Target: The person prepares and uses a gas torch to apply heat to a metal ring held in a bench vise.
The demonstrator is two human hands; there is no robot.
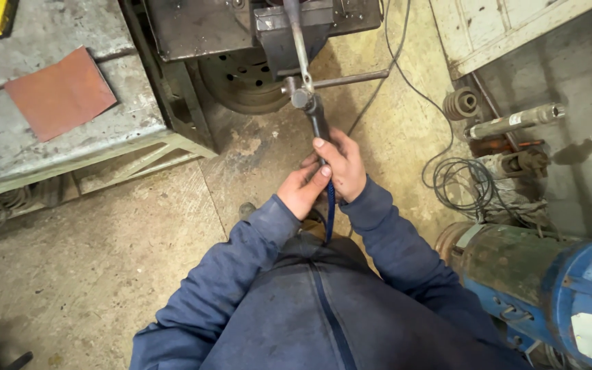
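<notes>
A stained concrete floor [104, 274] is seen throughout, cracked and dusty. At the left a worn metal bench [49, 147] is set, a rust-red sheet [59, 92] laid on it. Coiled cable [464, 181] and a blue motor [549, 288] are lit at the right.

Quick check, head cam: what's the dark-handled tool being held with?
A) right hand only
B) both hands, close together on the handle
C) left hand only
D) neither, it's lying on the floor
B: the left hand and right hand both wrap the tool's dark handle, side by side, with its head up at the metal bar.
</notes>
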